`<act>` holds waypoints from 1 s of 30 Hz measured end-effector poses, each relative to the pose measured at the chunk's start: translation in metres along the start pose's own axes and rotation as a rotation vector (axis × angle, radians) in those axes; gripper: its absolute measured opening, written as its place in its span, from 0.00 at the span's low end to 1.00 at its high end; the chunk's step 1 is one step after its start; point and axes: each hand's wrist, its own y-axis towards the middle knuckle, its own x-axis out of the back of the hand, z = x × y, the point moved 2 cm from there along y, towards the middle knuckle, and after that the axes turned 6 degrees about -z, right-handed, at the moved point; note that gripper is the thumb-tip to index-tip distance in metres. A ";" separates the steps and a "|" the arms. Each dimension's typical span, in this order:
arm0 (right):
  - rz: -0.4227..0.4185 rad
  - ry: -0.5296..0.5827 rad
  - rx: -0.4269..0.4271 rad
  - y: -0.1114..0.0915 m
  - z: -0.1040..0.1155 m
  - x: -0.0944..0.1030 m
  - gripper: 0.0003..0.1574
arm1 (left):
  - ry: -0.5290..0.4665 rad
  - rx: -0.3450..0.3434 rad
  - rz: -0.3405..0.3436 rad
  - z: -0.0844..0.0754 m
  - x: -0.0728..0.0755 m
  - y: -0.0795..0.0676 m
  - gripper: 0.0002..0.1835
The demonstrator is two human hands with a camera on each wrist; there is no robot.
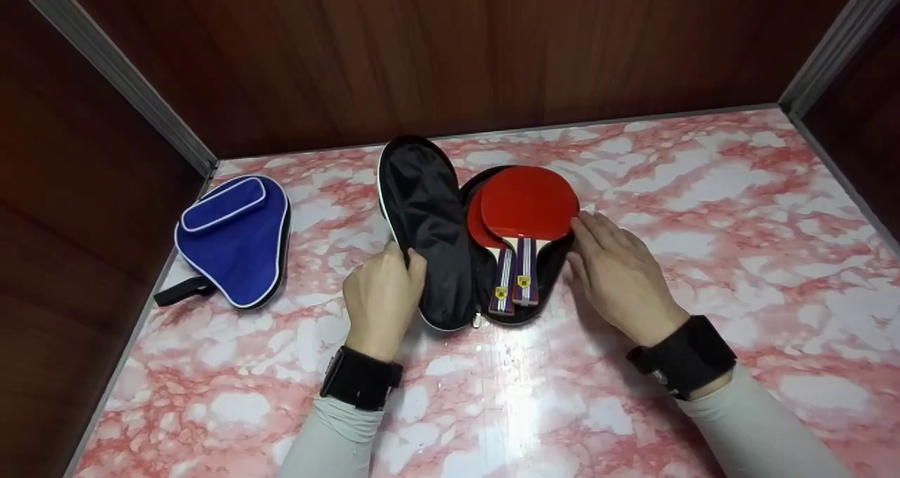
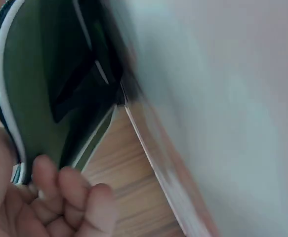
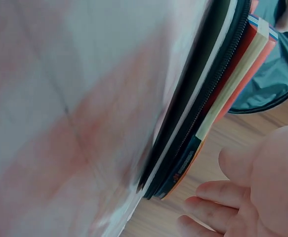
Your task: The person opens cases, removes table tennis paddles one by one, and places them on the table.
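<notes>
as your left hand [image 1: 383, 299] pinches the black flap [image 1: 432, 232] at eight o'clock, your right hand [image 1: 626, 278], fingers extended, flanks the top paddle [image 1: 527, 200] at four o'clock!

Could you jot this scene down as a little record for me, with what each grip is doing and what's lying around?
Left grip: pinches the flap by its left edge
Right grip: beside the black case, fingers loosely extended; contact unclear
Black case: open on the table, flap to the left
Paddles: two, red faces up, overlapping inside the black case, handles toward the person
Blue case: far left, with white trim and a black strap
</notes>
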 end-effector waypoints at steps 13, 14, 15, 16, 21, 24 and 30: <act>-0.020 0.009 -0.001 -0.001 0.003 -0.001 0.35 | 0.037 0.153 0.449 0.018 -0.007 0.008 0.26; -0.029 0.013 -0.004 0.000 0.004 -0.001 0.34 | 0.037 0.154 0.448 0.018 -0.006 0.008 0.26; -0.042 0.018 -0.007 0.001 0.005 -0.001 0.34 | 0.036 0.154 0.446 0.018 -0.005 0.008 0.26; -0.059 0.022 -0.011 0.002 0.007 -0.001 0.34 | 0.036 0.153 0.445 0.018 -0.004 0.008 0.26; -0.158 0.026 -0.015 0.008 0.017 0.004 0.24 | 0.023 0.132 0.460 0.017 0.000 0.008 0.26; -0.171 -0.006 -0.009 0.013 0.023 0.008 0.23 | 0.013 0.125 0.480 0.016 0.002 0.009 0.25; -0.132 -0.084 -0.002 0.023 0.037 0.011 0.32 | -0.015 0.115 0.476 0.012 0.005 0.009 0.25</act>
